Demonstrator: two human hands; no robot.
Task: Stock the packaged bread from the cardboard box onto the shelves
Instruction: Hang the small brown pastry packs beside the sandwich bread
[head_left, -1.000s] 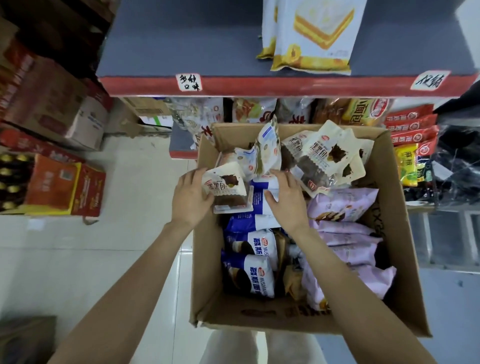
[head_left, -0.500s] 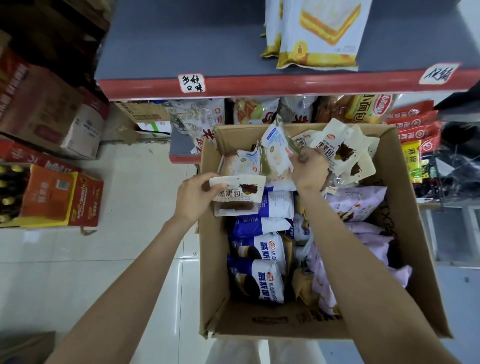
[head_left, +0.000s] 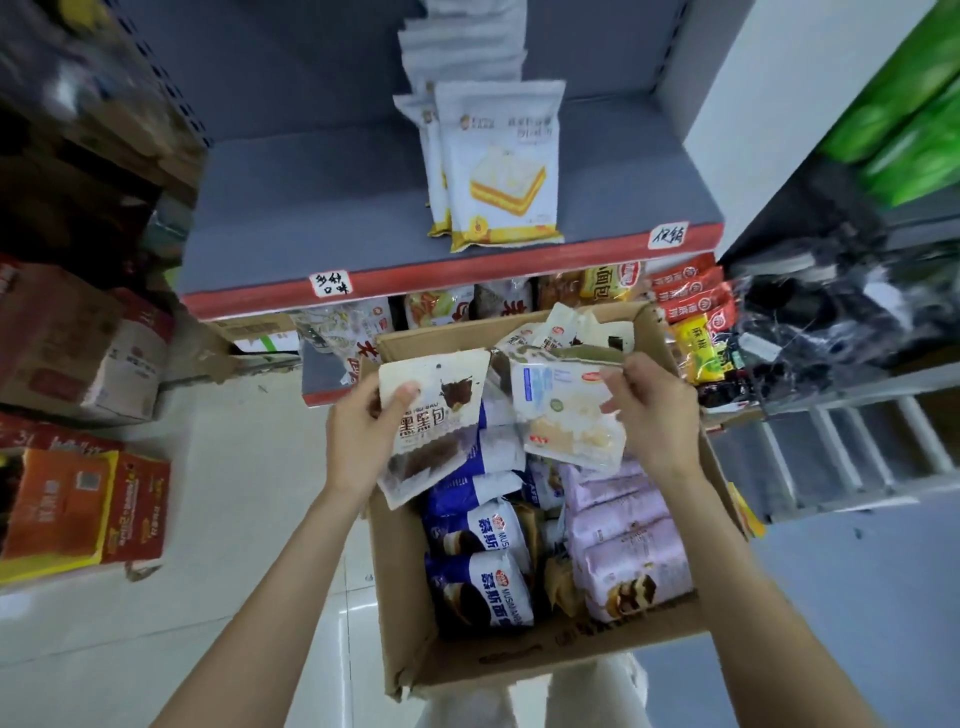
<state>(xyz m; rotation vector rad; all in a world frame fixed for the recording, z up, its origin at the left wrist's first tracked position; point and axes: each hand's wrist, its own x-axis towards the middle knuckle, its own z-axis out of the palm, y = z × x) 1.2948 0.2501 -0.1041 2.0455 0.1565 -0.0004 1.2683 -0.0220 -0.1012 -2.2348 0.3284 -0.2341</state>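
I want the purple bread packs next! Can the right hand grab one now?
Probably not yet. The right hand is already pinching a white bread packet, so it is busy. The purple packs lie uncovered on top in the cardboard box, just below that hand, so nothing else blocks them.

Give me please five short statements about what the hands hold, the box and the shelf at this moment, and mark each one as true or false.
1. The left hand holds a white packet with dark bread. True.
2. The right hand is empty. False: it pinches a clear packet with pale bread.
3. The cardboard box contains blue packets and lilac packets. True.
4. The grey shelf above the box carries no goods. False: white and yellow packets stand on it.
5. Both held packets already lie on the shelf. False: they are above the box.
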